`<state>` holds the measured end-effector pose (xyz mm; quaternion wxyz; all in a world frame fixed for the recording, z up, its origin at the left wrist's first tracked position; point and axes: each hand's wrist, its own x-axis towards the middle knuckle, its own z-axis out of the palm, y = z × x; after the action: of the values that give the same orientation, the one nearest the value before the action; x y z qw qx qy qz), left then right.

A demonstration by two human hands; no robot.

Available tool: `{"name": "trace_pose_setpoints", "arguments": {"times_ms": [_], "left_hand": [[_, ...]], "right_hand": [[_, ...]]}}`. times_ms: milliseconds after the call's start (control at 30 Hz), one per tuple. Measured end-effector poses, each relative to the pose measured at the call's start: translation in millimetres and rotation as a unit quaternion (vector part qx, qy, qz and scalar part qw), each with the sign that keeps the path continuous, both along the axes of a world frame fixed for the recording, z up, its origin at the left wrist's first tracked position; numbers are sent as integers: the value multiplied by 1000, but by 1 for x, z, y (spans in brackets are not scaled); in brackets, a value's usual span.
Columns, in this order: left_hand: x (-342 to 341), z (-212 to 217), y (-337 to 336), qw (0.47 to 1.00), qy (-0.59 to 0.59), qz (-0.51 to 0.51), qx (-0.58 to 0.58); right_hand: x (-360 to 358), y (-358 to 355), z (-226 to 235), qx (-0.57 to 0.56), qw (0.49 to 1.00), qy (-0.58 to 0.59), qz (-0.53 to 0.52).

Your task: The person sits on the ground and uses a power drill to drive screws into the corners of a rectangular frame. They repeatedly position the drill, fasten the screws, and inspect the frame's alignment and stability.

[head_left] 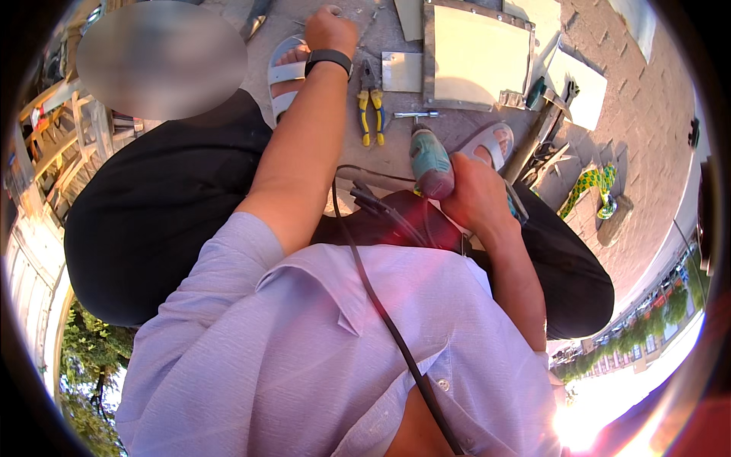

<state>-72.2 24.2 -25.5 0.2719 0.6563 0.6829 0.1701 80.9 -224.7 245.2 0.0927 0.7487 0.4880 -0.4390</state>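
Head view: right hand (476, 199) at centre right, fingers wrapped tight round a teal electric drill (429, 161), bit aimed down at the paving for control. Left hand (329, 30) top centre, fingers curled, contents unclear. Yellow-handled pliers (371, 107) between, within reach.

One teal power drill (429, 161) at centre frame. One pair of yellow-handled pliers (371, 104) just above centre. Two grey sandals: (287, 74) at upper centre-left, (493, 142) right of centre. One framed metal panel (477, 55) at top. One small metal plate (401, 72) beside it. One black cord (381, 305) across the lower middle.
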Motion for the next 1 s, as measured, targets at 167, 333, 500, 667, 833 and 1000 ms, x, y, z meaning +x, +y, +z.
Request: {"name": "trace_pose_setpoints", "arguments": {"times_ms": [167,333,500,667,833,1000], "left_hand": [[-1,-7,8,999,34,3,-13],[16,9,7,999,-16,-24,30],[36,25,4,999,9,-36,-1],[12,8,7,997,46,-41,35],[-2,6,5,993,79,-84,32],[-7,1,6,990,80,-108,51]], "right_hand": [[0,2,0,-3,1000,2,-2],[1,-2,-2,-7,1000,7,0],[2,-4,-4,0,1000,7,-8],[7,-4,-2,6,1000,5,-28],[10,-7,-4,-3,1000,-1,-25],[10,-11,-6,6,1000,2,-20]]}}
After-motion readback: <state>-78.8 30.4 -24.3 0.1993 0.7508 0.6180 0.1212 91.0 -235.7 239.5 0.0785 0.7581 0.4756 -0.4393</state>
